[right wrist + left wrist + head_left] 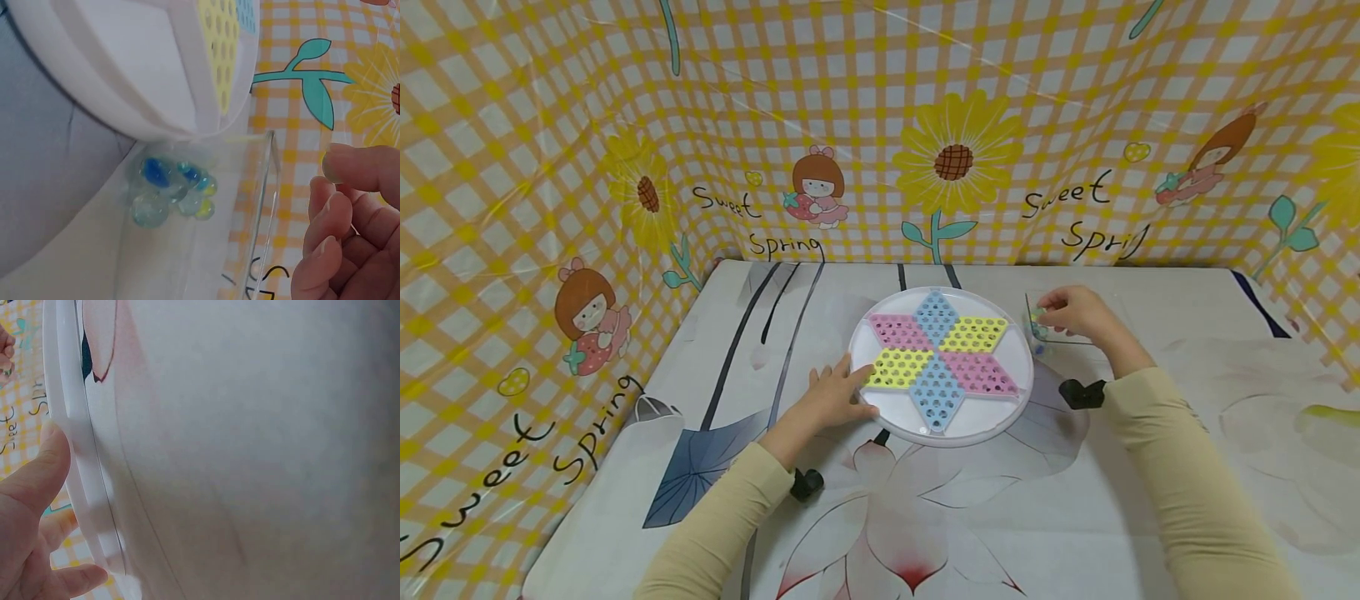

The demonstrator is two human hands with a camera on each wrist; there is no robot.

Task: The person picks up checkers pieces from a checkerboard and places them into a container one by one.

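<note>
A round white Chinese checkers board (865, 333) with a star of pink, yellow and blue hole fields lies on the table. My left hand (831, 396) rests on its left edge, fingers spread; in the left wrist view the thumb (53, 453) touches the white rim. At the board's right stands a clear box (259, 206), holding several glass marbles (156, 172), some with blue or yellow inside. Over this box is my right hand (1078, 312), its fingers loosely bent with thumb and index tips close together. No marble shows between them.
The table is covered by a white cloth (1045, 517) with flower prints. A yellow checked curtain (865, 100) with sunflowers rises behind and at both sides. Dark wrist camera mounts (1081, 393) sit by each sleeve.
</note>
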